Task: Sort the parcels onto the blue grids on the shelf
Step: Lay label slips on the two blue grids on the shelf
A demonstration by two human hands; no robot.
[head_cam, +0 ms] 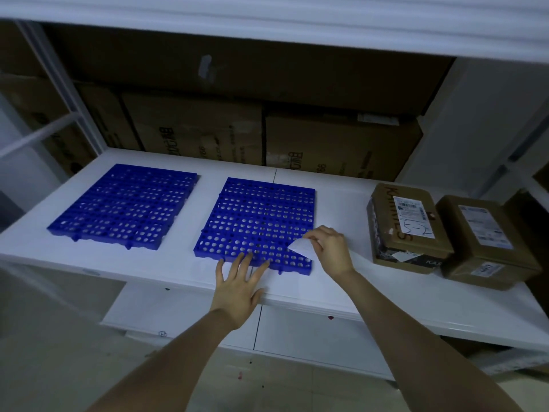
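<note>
a person's 2 bare forearms reach over the front lip of a white shelf (pixel 386 304) in dim light. the left hand (pixel 237 288) lies flat and unclenched, palm down on the smooth shelf surface, fingers spread, its fingertips touching the near edge of a blue grid (pixel 255 221). the right hand (pixel 329 248) sits just right of that grid's near right corner, thumb and fingers pinched on a small white slip of paper (pixel 301 248) that overlaps the corner.

a 2nd blue grid (pixel 124 206) lies well to the left of the left hand, apart from the 1st by a bare strip of white shelf. both grids are flat rectangular moulded plastic, perforated with rows of round holes, small pegs jutting from their near edges, and nothing rests on either.

to the right of the right hand, 2 brown cardboard parcels stand on the shelf, touching or nearly touching each other. the nearer parcel (pixel 407 230) carries a white label with a barcode, dark handwritten lettering and scuffed black tape along its side. the farther parcel (pixel 484 242) carries a white label on top and a smaller one on its front face. a clear band of shelf separates the right hand from the nearer parcel.

beyond both hands, large brown cartons (pixel 267 132) fill the back of the bay under the upper shelf (pixel 267 22), and white frame uprights close in on each side.
</note>
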